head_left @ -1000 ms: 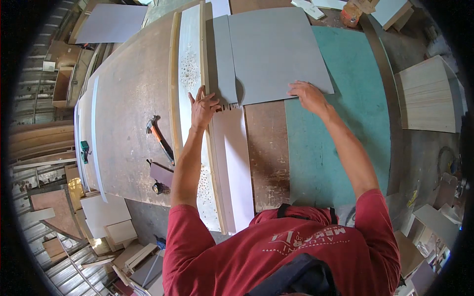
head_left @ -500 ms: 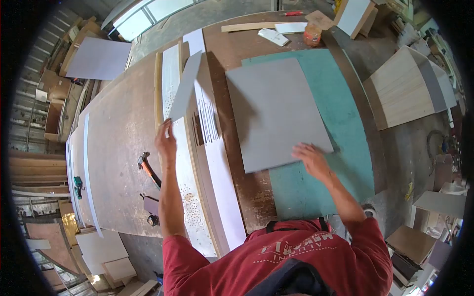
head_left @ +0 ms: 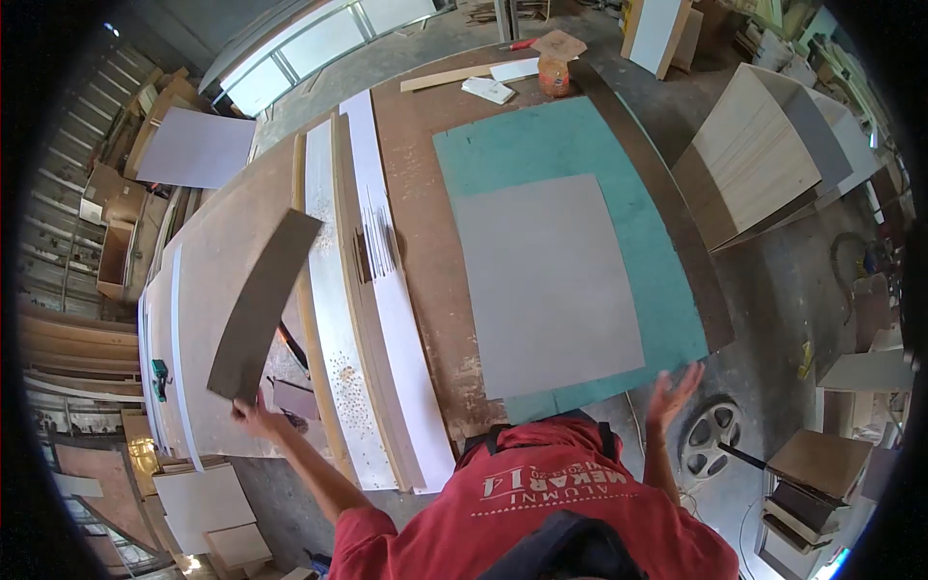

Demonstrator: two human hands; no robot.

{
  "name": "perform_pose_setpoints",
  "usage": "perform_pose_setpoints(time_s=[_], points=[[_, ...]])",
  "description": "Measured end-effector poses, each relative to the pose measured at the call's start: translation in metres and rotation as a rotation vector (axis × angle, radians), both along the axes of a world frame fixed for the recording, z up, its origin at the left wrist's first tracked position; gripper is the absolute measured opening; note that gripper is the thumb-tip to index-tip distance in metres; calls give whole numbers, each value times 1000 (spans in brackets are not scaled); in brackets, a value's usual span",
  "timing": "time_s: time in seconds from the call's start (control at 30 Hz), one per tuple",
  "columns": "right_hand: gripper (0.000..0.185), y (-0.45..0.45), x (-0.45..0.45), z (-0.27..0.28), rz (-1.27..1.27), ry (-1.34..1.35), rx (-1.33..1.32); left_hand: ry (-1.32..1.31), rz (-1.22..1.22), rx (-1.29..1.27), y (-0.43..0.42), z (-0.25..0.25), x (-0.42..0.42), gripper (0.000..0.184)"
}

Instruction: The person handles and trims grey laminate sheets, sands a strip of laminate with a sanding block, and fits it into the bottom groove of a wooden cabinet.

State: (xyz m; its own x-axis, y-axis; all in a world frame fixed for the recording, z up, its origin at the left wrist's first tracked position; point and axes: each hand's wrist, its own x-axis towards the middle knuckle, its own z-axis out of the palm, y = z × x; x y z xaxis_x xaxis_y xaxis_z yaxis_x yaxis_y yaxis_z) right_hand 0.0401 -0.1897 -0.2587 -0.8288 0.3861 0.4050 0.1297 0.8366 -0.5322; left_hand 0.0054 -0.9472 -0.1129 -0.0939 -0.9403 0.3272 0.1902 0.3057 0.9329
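Note:
My left hand (head_left: 259, 418) is closed on the near end of a narrow grey-brown panel strip (head_left: 263, 302). The strip is raised at a slant over the left side of the workbench and partly covers a hammer (head_left: 293, 348). A flat grey sheet (head_left: 553, 285) lies partly on a green mat (head_left: 522, 145), close to my body. Off the near right corner of that mat, my right hand (head_left: 670, 398) hovers with spread fingers and nothing in it.
Long white boards (head_left: 391, 314) and a wood-edged panel (head_left: 324, 193) run along the bench's middle. A jar (head_left: 554, 77) and small offcuts (head_left: 488, 90) sit at the far edge. On the floor to the right stand a wooden cabinet (head_left: 749, 159) and a spoked wheel (head_left: 710, 437).
My left hand has swung the panel strip left and toward me, off the white boards. The grey sheet has shifted nearer my body. My right hand has left the sheet and moved right.

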Motion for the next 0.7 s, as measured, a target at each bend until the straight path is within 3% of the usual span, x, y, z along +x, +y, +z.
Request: perform_pose_setpoints(time_s=[0.07, 0.1, 0.17, 0.2, 0.23, 0.27, 0.47, 0.57, 0.7], points=[[75, 38, 9, -54, -502, 247, -802, 110, 44, 73, 5, 4, 45, 36], [75, 46, 8, -64, -496, 244, -803, -28, 52, -109, -32, -27, 87, 36], [82, 59, -9, -73, -649, 418, -1468, -164, 66, -291, -42, -42, 122, 37], [82, 62, -19, -73, -640, 411, -1469, 66, 87, -68, -2, -14, 123, 36], [85, 58, -32, -69, -440, 460, -1659, 297, 107, 152, 27, 7, 126, 36], [89, 51, -43, -64, -226, 505, -1840, 300, 118, 148, 31, 10, 138, 36], [99, 16, -54, -46, -243, 404, -1942, 394, 28, 195, 26, -2, 221, 29], [90, 11, -53, -31, -285, 396, -1948, 390, -13, 180, 48, 7, 234, 29], [91, 21, -58, -34, -263, 467, -1939, 439, -4, 232, 41, -9, 251, 29]])
